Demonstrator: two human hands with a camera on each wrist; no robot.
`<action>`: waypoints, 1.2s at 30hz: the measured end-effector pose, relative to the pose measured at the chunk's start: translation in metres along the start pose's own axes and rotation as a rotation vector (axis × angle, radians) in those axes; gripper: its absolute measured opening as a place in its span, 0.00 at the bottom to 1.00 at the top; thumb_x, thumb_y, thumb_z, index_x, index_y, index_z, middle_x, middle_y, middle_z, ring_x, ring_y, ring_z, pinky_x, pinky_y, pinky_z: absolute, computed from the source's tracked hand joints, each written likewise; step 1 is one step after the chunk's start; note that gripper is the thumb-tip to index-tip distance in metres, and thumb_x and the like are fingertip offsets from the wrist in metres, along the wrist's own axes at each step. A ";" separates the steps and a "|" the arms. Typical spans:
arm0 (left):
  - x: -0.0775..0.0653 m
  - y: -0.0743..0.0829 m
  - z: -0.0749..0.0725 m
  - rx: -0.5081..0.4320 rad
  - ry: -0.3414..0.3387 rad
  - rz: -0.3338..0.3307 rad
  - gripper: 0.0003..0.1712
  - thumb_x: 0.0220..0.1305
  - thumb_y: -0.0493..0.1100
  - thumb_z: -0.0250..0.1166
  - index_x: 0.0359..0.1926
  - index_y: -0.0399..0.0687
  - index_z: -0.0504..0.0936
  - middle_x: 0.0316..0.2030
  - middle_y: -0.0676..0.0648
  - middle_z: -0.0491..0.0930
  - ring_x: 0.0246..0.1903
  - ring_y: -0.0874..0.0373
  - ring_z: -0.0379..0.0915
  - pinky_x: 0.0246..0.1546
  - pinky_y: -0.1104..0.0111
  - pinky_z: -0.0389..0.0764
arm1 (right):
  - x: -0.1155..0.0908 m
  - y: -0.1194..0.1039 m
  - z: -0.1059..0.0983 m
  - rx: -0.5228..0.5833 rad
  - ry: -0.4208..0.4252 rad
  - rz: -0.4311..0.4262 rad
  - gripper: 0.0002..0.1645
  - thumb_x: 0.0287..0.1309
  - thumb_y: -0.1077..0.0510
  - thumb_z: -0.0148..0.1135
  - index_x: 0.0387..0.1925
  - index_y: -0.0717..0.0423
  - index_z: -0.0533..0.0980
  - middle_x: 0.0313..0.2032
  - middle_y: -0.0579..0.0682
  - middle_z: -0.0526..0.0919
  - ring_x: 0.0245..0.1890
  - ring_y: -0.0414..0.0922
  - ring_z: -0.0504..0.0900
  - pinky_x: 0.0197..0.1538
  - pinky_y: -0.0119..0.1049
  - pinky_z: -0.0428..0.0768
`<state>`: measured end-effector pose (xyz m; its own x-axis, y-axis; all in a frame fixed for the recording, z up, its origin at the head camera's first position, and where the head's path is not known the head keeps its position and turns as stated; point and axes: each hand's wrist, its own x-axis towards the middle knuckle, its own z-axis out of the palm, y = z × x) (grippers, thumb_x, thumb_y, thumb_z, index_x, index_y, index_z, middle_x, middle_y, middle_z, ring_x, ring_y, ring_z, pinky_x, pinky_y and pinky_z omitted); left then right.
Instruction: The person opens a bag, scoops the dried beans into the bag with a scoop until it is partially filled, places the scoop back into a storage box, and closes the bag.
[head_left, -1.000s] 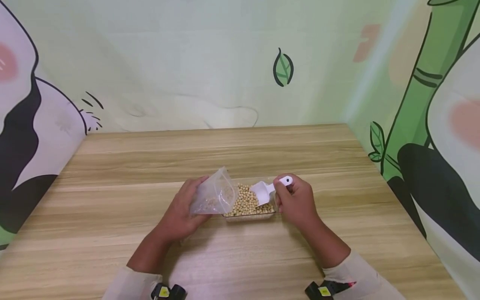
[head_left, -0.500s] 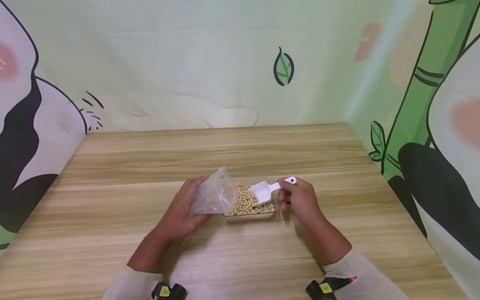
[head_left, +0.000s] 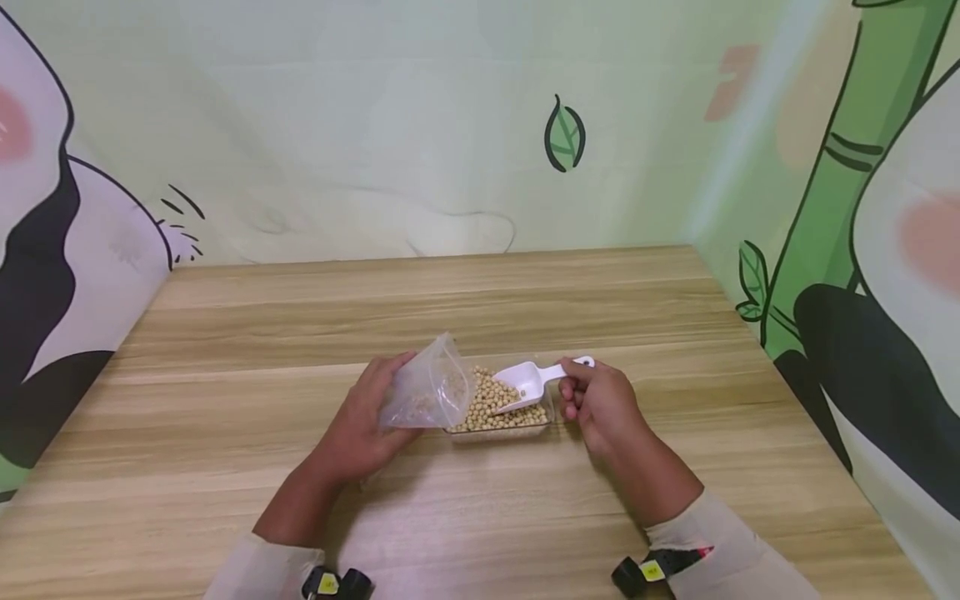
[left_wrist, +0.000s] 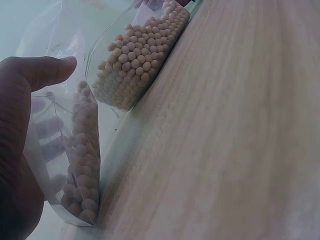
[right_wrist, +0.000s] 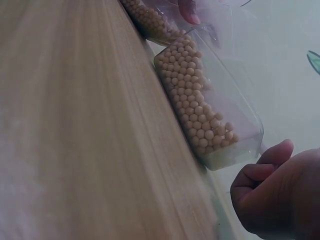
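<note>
A clear rectangular container (right_wrist: 232, 161) full of soybeans (head_left: 487, 407) stands on the table. My right hand (head_left: 603, 404) pinches the handle of a white scoop (head_left: 528, 381), whose bowl is sunk among the beans with a few on it. Left of the container, my left hand (head_left: 375, 417) grips a clear plastic bag (head_left: 423, 392), thumb on one side and fingers on the other. The bag's open mouth tilts toward the container's left end. In the left wrist view, more soybeans (left_wrist: 85, 175) lie at the bottom of the bag (left_wrist: 57, 165).
The wooden table (head_left: 480, 517) stretches out around both hands. Behind it rises a light green wall (head_left: 375, 150) with painted panda and bamboo figures at the sides. Long sleeves and wrist cameras (head_left: 637, 575) cover my forearms.
My right hand has moved slightly right and turned its grip on the handle. The scoop has then pushed left, deeper into the beans, and a few beans now sit on it. The left hand stays put.
</note>
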<state>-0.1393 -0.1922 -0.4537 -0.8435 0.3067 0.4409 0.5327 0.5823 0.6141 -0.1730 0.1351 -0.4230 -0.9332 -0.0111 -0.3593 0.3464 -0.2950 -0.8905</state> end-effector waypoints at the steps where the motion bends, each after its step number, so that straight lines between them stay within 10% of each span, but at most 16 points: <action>1: 0.000 0.000 0.000 0.001 0.001 0.002 0.51 0.57 0.40 0.82 0.79 0.43 0.69 0.60 0.41 0.80 0.56 0.50 0.77 0.57 0.53 0.78 | 0.000 0.000 0.000 0.011 -0.002 0.007 0.08 0.82 0.60 0.53 0.40 0.56 0.71 0.19 0.43 0.72 0.17 0.37 0.67 0.24 0.29 0.67; 36: 0.000 -0.002 0.000 0.036 -0.003 0.020 0.51 0.57 0.40 0.82 0.79 0.40 0.69 0.60 0.39 0.80 0.56 0.48 0.77 0.56 0.52 0.79 | 0.012 0.002 -0.011 0.290 -0.209 0.116 0.17 0.86 0.58 0.42 0.37 0.52 0.73 0.15 0.42 0.68 0.13 0.38 0.63 0.27 0.30 0.62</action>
<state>-0.1398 -0.1934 -0.4547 -0.8328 0.3208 0.4512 0.5469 0.6028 0.5809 -0.1819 0.1445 -0.4321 -0.8991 -0.2461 -0.3621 0.4375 -0.5384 -0.7202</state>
